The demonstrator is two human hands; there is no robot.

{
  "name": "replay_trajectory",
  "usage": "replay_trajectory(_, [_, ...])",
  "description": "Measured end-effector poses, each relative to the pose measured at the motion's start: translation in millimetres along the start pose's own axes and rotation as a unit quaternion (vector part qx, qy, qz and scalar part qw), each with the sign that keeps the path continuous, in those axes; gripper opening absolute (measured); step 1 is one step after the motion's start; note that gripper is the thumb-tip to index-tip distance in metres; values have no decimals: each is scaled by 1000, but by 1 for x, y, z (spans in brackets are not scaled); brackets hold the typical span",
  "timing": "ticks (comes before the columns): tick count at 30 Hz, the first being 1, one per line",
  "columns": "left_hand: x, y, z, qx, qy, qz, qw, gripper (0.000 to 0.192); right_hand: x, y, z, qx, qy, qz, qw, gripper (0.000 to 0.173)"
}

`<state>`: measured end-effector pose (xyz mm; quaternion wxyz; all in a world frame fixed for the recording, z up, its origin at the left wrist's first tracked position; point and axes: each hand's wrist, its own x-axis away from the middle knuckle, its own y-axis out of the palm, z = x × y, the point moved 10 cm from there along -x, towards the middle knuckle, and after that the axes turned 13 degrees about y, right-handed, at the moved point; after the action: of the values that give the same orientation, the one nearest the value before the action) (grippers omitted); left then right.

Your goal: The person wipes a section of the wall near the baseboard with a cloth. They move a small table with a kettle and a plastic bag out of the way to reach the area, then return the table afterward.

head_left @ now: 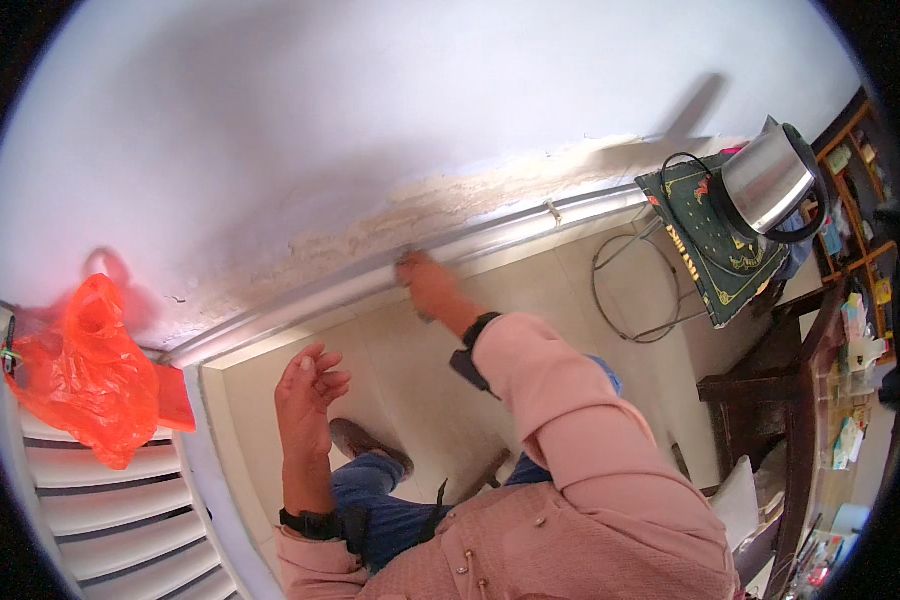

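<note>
My right hand [429, 286] reaches to the foot of a white wall [330, 127], close to its peeling plaster [412, 201] and a pale pipe [510, 236] running along the base. The hand is blurred with its fingers bent; whether it holds something is hidden. My left hand [311, 397] hovers over the floor left of it, palm partly turned up. Its fingers are loosely curled and apart, with nothing between them. Both wrists wear black bands.
On the left, a red plastic bag [109, 375] hangs by a white slatted panel [112, 469]. A steel electric kettle [769, 180] stands on a dark printed board [694, 217] atop a metal-framed stool [636, 334]. Dark wooden furniture [750, 388] and shelves [862, 262] stand right.
</note>
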<state>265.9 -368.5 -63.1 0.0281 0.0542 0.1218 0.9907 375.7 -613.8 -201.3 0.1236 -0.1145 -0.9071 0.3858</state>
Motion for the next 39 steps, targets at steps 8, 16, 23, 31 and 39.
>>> replay_trajectory(8, [-8,1,-17,-63,-23,17,998,36,5,-24,-16,143,-78,-3,987,28])
replay_trajectory(16, [0,-16,-3,-19,-3,22,1000,36,-16,-170,158,168,208,86,960,40])
replay_trajectory(23, [-12,-27,-4,6,-7,42,999,38,-16,-162,213,69,343,236,906,25])
replay_trajectory(31, [-22,-36,-5,49,-15,62,997,39,-57,42,144,345,119,18,931,27])
replay_trajectory(39, [-21,-28,-5,49,-19,46,998,38,-22,97,100,-140,23,59,988,26])
